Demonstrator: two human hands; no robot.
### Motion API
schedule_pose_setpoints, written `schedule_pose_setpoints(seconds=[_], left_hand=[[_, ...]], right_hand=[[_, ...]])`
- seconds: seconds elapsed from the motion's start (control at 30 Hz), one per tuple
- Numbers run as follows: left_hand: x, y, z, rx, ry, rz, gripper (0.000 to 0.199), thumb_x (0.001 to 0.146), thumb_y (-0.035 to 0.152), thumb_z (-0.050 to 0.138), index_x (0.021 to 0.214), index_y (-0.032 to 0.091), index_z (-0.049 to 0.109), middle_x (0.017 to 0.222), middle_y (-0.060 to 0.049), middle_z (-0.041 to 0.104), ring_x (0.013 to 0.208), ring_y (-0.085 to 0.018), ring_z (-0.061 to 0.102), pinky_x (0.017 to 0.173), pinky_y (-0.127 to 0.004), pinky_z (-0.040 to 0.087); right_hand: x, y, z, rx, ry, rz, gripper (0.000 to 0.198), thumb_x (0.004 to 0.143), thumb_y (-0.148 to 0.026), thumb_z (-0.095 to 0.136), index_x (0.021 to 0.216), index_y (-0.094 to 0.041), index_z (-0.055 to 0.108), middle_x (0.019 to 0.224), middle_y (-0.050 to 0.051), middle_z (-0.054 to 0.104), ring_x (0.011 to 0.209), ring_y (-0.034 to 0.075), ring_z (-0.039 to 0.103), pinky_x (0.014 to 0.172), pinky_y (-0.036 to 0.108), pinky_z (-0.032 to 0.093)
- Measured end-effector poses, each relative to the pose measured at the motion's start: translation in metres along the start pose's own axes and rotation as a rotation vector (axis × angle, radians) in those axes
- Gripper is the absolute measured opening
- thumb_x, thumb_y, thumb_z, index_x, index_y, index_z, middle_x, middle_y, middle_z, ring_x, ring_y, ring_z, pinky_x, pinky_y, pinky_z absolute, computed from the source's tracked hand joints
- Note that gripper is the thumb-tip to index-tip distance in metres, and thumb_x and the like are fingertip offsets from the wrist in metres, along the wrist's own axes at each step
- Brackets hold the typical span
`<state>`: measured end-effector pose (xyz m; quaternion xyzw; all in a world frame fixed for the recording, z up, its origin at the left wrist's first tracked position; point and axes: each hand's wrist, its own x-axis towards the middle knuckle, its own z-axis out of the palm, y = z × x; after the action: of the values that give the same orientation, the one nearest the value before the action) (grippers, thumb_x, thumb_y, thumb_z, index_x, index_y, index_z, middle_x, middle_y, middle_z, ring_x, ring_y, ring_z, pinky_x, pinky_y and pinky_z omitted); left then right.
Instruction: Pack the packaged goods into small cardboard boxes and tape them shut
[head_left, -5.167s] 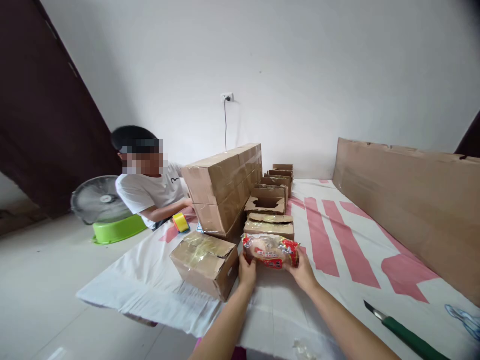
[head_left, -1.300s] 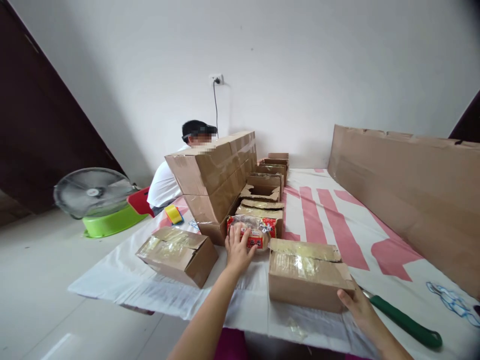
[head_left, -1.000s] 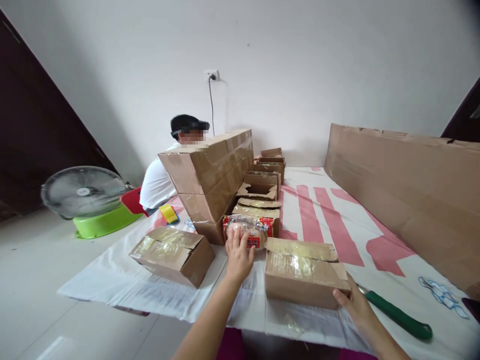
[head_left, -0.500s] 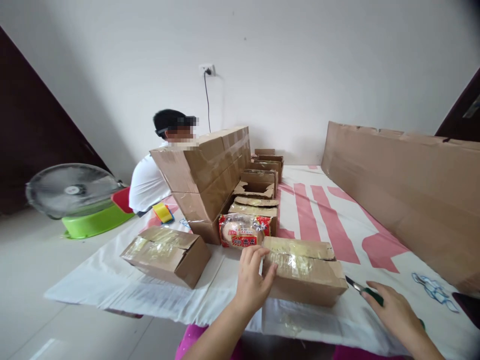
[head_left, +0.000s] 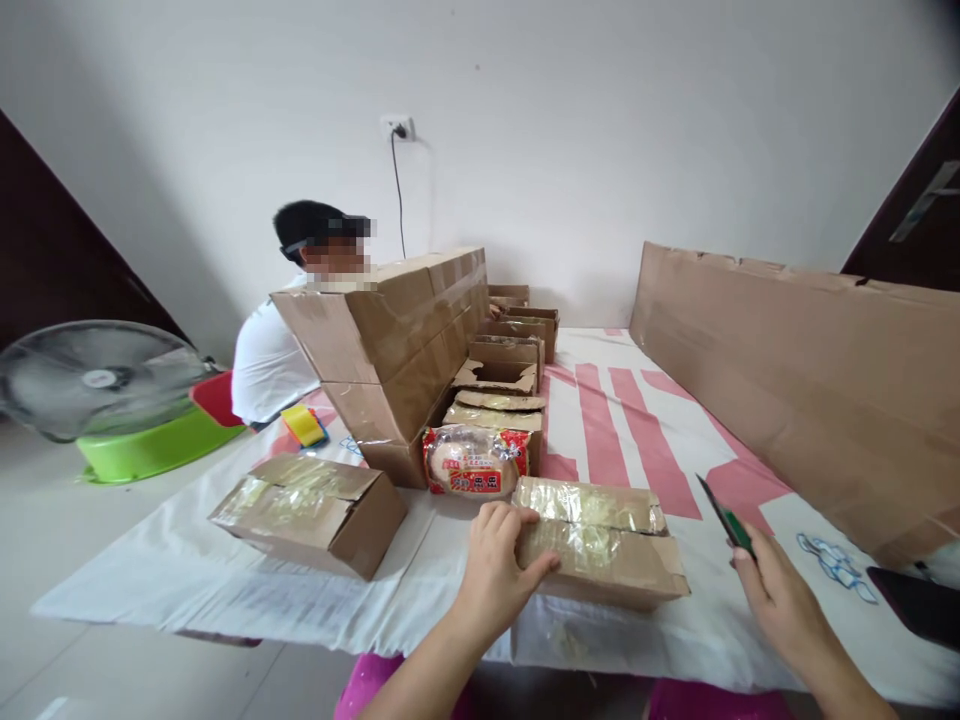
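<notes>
My left hand (head_left: 499,565) grips the left end of a taped cardboard box (head_left: 600,545), fingers over its top edge and thumb against the near side. Clear, yellowish tape runs along the box's top seam, and the flap at the right end looks slightly lifted. In my right hand (head_left: 780,590) is a green-handled knife (head_left: 731,522), its pointed blade tilted up and away, apart from the box. Just behind my left hand stands a red and clear wrapped food package (head_left: 472,462), leaning against another carton.
Another taped box (head_left: 311,510) lies at left. Stacked cartons (head_left: 382,350) form a wall, with open boxes (head_left: 499,372) beside it. A tape roll (head_left: 304,427), a person (head_left: 274,350), a fan (head_left: 101,378), a tall cardboard sheet (head_left: 787,370) and a dark flat object (head_left: 919,605) surround the cloth.
My right hand has raised the knife off the cloth and turned its blade upward. My left hand stays at the box's left end. The view has shifted slightly right.
</notes>
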<state>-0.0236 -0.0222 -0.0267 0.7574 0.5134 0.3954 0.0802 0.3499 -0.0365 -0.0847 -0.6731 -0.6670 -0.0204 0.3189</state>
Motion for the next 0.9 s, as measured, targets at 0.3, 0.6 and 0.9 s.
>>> schedule_pose_setpoints(seconds=[0.3, 0.6, 0.9], left_hand=[[-0.004, 0.005, -0.006, 0.033, -0.077, -0.040, 0.045, 0.069, 0.033, 0.082, 0.107, 0.020, 0.062, 0.098, -0.007, 0.064, 0.096, -0.027, 0.055, 0.083, -0.044, 0.047], [-0.004, 0.008, -0.009, 0.065, -0.129, -0.047, 0.042, 0.072, 0.034, 0.080, 0.108, 0.021, 0.064, 0.101, -0.007, 0.063, 0.098, -0.028, 0.055, 0.085, -0.044, 0.045], [-0.001, 0.012, -0.014, 0.097, -0.182, -0.056, 0.040, 0.071, 0.034, 0.079, 0.107, 0.023, 0.065, 0.096, -0.005, 0.064, 0.098, -0.027, 0.055, 0.086, -0.045, 0.044]], right_hand=[[0.018, -0.101, -0.044, 0.094, -0.144, -0.524, 0.040, 0.098, -0.023, 0.041, 0.138, -0.028, 0.046, 0.116, 0.005, 0.070, 0.100, 0.017, 0.069, 0.082, 0.028, 0.056], [0.029, -0.128, -0.044, -0.160, -0.237, -0.640, 0.042, 0.095, -0.015, 0.041, 0.133, -0.026, 0.055, 0.100, 0.006, 0.070, 0.086, 0.021, 0.066, 0.071, 0.034, 0.055], [0.041, -0.155, -0.035, -0.257, -0.383, -0.674, 0.059, 0.078, 0.004, 0.044, 0.130, -0.021, 0.057, 0.099, 0.006, 0.070, 0.092, 0.022, 0.063, 0.071, 0.034, 0.051]])
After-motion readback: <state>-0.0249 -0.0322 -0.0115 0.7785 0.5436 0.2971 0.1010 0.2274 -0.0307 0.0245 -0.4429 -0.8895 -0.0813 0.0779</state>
